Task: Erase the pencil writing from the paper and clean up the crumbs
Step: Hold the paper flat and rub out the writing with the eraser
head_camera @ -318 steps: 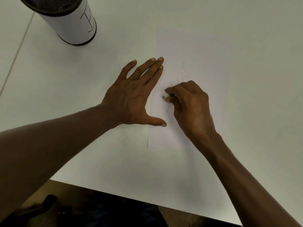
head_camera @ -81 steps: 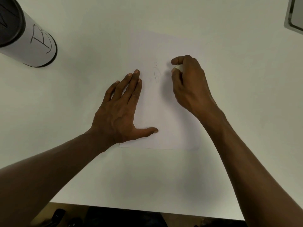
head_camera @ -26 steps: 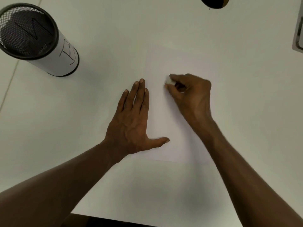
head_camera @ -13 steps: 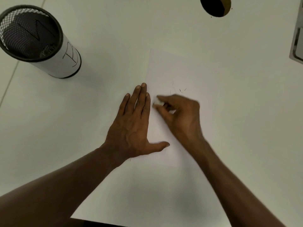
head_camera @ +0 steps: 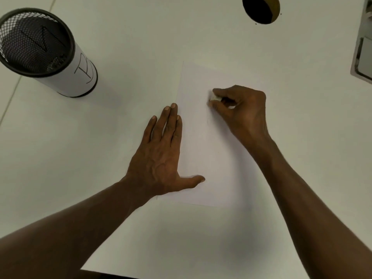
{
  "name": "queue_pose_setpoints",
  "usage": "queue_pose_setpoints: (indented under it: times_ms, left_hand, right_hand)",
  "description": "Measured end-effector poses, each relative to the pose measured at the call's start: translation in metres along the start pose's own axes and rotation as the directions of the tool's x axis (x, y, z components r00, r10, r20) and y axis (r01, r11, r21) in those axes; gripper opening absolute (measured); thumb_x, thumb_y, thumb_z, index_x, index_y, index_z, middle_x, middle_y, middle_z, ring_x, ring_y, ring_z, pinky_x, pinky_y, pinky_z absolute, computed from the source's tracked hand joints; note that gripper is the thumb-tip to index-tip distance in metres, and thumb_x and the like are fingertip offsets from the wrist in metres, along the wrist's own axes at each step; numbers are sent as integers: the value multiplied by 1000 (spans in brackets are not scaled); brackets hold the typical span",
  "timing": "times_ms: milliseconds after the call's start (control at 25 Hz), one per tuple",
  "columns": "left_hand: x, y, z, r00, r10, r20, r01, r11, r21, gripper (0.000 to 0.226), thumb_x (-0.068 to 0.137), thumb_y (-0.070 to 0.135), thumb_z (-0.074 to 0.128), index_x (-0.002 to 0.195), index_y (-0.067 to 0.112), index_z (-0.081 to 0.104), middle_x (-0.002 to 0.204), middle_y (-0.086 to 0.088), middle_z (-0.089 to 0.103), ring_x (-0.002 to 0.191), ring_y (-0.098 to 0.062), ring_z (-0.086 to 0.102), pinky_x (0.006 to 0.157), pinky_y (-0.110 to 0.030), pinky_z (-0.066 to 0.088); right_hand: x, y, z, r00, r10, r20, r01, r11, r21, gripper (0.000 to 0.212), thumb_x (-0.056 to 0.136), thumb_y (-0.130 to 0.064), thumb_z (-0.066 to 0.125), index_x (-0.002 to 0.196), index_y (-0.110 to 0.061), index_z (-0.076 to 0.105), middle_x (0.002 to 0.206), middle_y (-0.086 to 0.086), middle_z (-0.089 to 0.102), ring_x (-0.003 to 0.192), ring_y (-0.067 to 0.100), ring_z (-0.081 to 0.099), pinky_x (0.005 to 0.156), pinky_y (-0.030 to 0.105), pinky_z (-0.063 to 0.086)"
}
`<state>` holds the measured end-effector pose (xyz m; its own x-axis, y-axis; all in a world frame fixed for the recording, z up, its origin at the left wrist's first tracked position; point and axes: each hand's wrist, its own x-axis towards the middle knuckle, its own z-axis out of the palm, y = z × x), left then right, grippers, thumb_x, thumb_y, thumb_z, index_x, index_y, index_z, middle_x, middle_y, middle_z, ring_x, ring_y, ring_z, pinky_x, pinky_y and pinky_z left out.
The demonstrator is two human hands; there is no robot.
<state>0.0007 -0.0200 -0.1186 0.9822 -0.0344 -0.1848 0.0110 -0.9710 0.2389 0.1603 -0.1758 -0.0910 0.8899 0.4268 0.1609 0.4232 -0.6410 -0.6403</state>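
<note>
matt white paper (head_camera: 203,158) on smooth table (head_camera: 141,37); black mesh cup (head_camera: 36,40), probably metal.

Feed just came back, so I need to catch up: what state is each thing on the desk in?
paper: flat on desk, no writing legible
eraser: pinched in right hand, on the paper
right hand: closed on the eraser
left hand: open, flat, pinning the paper's left edge
mesh cup: upright

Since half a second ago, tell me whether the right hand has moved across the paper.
Yes. The right hand, pinching the eraser, has moved away from the left hand's fingertips, toward the far end of the paper.
</note>
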Motion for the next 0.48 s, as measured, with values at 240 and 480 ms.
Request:
queue_pose_setpoints:
  times_ms: [240, 480]
  left_hand:
    - [-1, -1, 2, 1000, 0, -13, 0, 1000, 7, 137, 72, 96, 36, 158, -8, 12, 169, -25, 1, 158, -38, 1, 127, -48, 0]
    - [-3, -2, 5, 1000, -3, -28, 2, 1000, -6, 136, 72, 95, 39, 158, -7, 15, 170, -25, 3, 158, -37, 3, 127, -47, 1]
  right_hand:
    - [-47, -12, 3, 994, -11, 104, 8, 1000, 30, 19, 82, -13, 81, 100, -7, 78, 83, 4, 75, 69, 14, 66, 69, 24, 55]
    - [-33, -11, -4, 991, 127, 45, -132, 983, 131, 19, 82, -13, 81, 100, -9, 78, 84, 1, 75, 72, 14, 69, 69, 23, 55]
